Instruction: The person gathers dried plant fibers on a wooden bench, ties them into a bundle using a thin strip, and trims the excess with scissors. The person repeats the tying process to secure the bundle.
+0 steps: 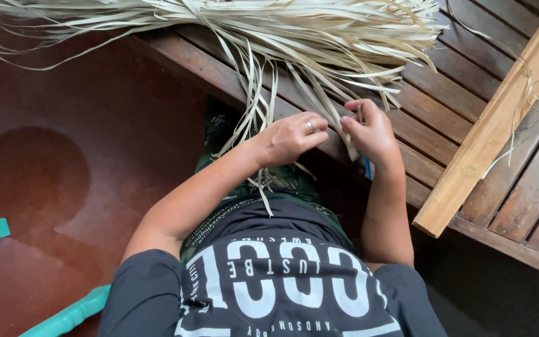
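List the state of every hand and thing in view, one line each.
left hand: closed, pinching a pale strip
right hand: closed around a thin dark tool
pale leaf strips: loose bundle lying on the table, ends hanging over its edge
slatted wooden table: bare at right
wooden plank: lying diagonally on the table

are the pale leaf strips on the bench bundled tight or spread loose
Spread loose: the leaf strips fan across the slatted bench, ends trailing over its edge.

Matt dried leaf strips [294, 37], slatted wood bench [444, 106]
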